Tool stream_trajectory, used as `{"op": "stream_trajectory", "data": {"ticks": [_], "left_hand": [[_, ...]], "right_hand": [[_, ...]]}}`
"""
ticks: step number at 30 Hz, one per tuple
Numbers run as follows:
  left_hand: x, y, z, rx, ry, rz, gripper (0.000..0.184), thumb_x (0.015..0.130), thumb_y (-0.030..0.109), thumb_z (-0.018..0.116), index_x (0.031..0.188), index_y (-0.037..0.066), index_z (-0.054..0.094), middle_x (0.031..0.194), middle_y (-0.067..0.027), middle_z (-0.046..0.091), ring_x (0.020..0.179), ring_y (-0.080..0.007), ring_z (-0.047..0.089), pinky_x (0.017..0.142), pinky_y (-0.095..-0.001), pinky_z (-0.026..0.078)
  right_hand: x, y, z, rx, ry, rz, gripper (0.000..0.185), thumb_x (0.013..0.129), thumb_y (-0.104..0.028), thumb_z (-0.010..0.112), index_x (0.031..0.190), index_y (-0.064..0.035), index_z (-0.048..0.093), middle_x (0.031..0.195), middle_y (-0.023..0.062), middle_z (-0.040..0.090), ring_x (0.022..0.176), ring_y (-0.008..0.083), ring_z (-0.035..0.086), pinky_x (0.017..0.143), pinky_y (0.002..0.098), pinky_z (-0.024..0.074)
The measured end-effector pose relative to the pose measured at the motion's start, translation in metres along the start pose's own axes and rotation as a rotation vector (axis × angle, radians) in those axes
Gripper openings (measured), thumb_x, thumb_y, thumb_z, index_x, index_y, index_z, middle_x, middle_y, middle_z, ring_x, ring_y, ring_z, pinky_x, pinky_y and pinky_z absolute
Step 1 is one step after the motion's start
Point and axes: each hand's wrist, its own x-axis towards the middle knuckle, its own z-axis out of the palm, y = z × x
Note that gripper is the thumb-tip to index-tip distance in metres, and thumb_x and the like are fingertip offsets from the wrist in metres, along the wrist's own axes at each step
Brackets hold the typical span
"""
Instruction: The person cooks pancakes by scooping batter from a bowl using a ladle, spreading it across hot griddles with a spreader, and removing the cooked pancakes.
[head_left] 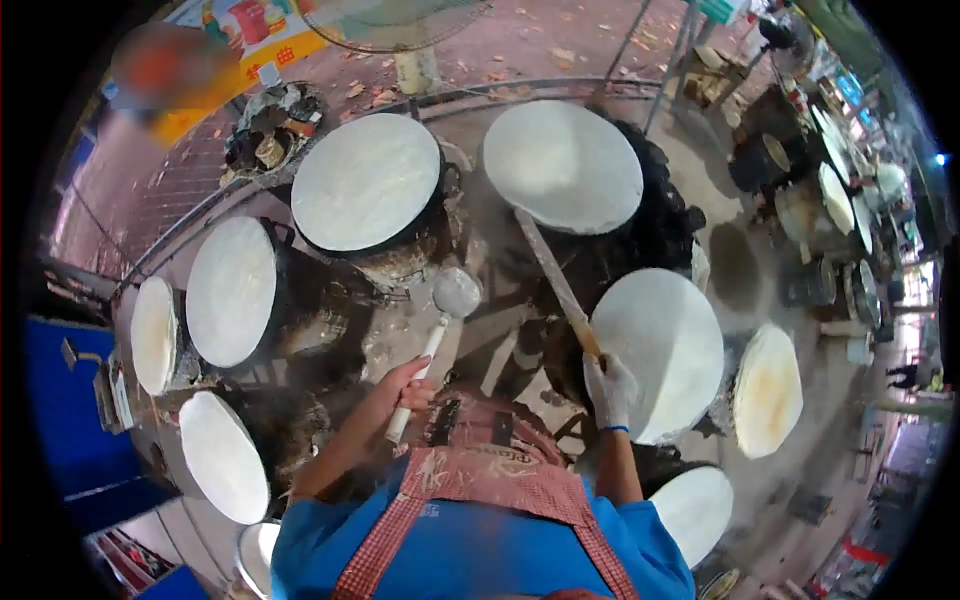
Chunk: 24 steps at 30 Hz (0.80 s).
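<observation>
My left hand [408, 391] is bare and wrapped round the pale handle of a ladle [457, 292], whose round head points away from me. My right hand [611, 390], in a whitish glove with a blue band at the wrist, grips a long flat wooden spatula [550, 268]. The spatula's far tip is at the near edge of a white round sheet on the back right griddle [562, 166]. Beside my right hand lies another white-covered griddle [660, 355]. A third white sheet covers the back left griddle [367, 181].
More white-covered griddles stand at the left [231, 291] and lower left [225, 457]. At the right lies a round sheet with a browned centre [768, 391]. A metal rail [520, 88] curves behind the griddles. Pots [760, 162] and further round sheets are at the far right.
</observation>
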Motion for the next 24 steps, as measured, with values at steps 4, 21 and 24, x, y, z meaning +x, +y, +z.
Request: {"op": "stream_trajectory", "data": {"ticks": [4,21,24], "left_hand": [[0.014,-0.002,0.001,-0.003,0.051,-0.019,0.02,0.093,0.029,0.046,0.108,0.016,0.045,0.057,0.0024,0.036,0.037,-0.0031,0.029,0.031,-0.0167,0.026],[0.037,0.098,0.013,0.127,0.135,-0.345,0.01,0.093,0.029,0.044,0.099,0.02,0.042,0.049,0.0029,0.032,0.036,-0.0042,0.028,0.029,-0.0188,0.025],[0.039,0.118,0.025,0.19,0.172,-0.352,0.012,0.093,0.024,0.046,0.101,0.02,0.038,0.05,0.0032,0.032,0.036,-0.0043,0.029,0.029,-0.0174,0.024]], "right_hand": [[0.05,-0.034,0.007,0.012,-0.069,-0.152,0.036,0.079,-0.04,0.057,0.096,-0.0097,0.061,0.084,0.016,0.064,0.081,0.0351,0.06,0.069,0.0439,0.0456],[0.272,-0.167,0.093,-0.373,-0.155,-0.801,0.024,0.07,-0.023,0.06,0.088,-0.0078,0.06,0.095,0.0154,0.057,0.08,0.0339,0.06,0.067,0.0424,0.049],[0.287,-0.185,0.069,-0.393,-0.214,-0.753,0.02,0.072,-0.021,0.058,0.086,-0.0083,0.062,0.092,0.0162,0.061,0.081,0.0342,0.061,0.069,0.0414,0.0486]]}}
